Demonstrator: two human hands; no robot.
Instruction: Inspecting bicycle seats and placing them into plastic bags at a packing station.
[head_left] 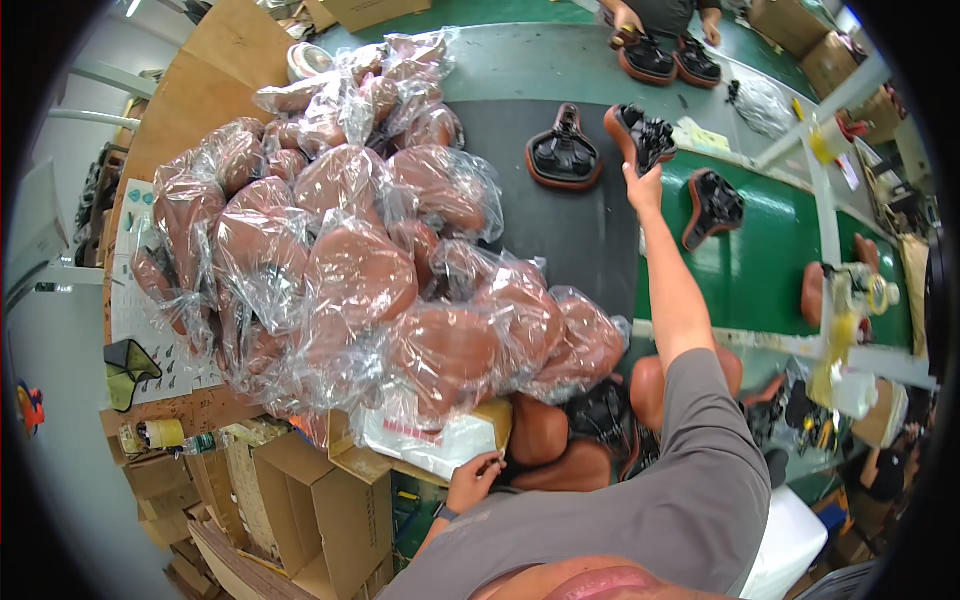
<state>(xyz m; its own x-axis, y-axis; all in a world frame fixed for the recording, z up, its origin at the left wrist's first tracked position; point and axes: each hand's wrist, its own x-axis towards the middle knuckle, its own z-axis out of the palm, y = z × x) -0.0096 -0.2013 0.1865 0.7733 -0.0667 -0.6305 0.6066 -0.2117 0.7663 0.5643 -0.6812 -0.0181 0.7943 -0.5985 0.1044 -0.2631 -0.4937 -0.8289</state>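
My right arm reaches far forward. My right hand [642, 185] is closed on the near end of a brown bicycle saddle [652, 142], its black underside showing. Left of it another saddle [565, 160] lies upside down on the black mat, and to its right a tilted saddle [712, 207] is over the green surface. My left hand [474, 482] is near my body, fingers curled at the corner of a stack of white plastic bags [425, 445] in an open carton. Whatever those fingers pinch is too small to make out.
A large heap of brown saddles in clear plastic [345, 270] covers the left of the table. Unwrapped saddles [575, 465] lie close to my body. Across the table, a co-worker's hand [627, 25] is by two saddles [648, 62]. Cardboard boxes [325, 510] stand lower left.
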